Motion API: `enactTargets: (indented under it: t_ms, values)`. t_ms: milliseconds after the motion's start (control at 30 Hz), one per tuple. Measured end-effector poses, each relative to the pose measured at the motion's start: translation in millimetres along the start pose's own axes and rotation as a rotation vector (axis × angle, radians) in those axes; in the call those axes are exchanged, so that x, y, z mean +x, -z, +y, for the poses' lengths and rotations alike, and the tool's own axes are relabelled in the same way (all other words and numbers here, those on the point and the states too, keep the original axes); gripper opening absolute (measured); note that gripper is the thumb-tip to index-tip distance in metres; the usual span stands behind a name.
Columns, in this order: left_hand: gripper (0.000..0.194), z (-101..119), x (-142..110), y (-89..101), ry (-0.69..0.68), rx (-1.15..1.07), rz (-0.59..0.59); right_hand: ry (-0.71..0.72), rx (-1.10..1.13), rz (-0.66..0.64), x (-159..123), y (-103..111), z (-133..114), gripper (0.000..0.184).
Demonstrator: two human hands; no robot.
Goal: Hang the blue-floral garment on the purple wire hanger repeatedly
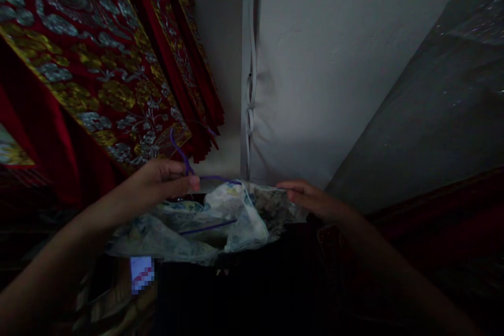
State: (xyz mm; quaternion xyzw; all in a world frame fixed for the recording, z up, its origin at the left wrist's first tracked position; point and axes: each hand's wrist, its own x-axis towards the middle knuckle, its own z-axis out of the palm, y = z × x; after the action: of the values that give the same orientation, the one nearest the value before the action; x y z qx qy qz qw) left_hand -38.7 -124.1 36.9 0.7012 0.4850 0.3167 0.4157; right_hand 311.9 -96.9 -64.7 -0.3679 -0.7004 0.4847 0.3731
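Note:
Between my hands hangs a thin, pale, floral-patterned drawstring bag (244, 220), bunched and held close in front of my body. Its purple cord (214, 177) runs along the rim, and a loose end rises above my fingers. My left hand (169, 181) pinches that cord between thumb and fingers at the bag's left side. At the right end of the rim, my right hand (305, 197) is closed on the bag's edge. Dim light hides most of what lies inside the bag.
Red cloth (106, 79) embroidered in gold and silver hangs at the left. White cables (251, 79) run down the pale wall (334, 47) ahead. Grey plastic sheeting (433, 131) slants along the right. A small blurred white-and-red item (142, 270) shows at lower left.

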Motion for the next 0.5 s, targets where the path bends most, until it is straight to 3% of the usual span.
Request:
enactTargets:
  t_ms: [67,133,267,333,400,500]
  values:
    - [0.033,-3.9,17.6,4.3,-0.079,0.050,0.111,-0.138,0.255,0.066,3.1,-3.7,-1.3,0.050]
    - [0.030,-8.7,34.2,4.4,-0.216,0.109,0.266,-0.147,0.408,0.262,14.0,-5.0,-8.1,0.050]
    - [0.040,-11.7,47.5,-10.1,-0.572,0.308,0.751,0.070,0.533,0.543,59.0,13.7,-31.6,0.046]
    - [0.032,-12.2,45.2,-24.3,-0.689,0.400,0.846,0.197,0.563,0.645,82.8,30.7,-42.4,0.042]
    - [0.027,-17.6,44.0,-41.8,-0.707,0.455,0.694,0.271,0.593,0.719,97.6,46.4,-49.6,0.034]
    - [0.047,-40.5,52.2,-71.4,-0.524,0.491,0.269,0.264,0.667,0.813,94.6,57.9,-49.9,0.023]
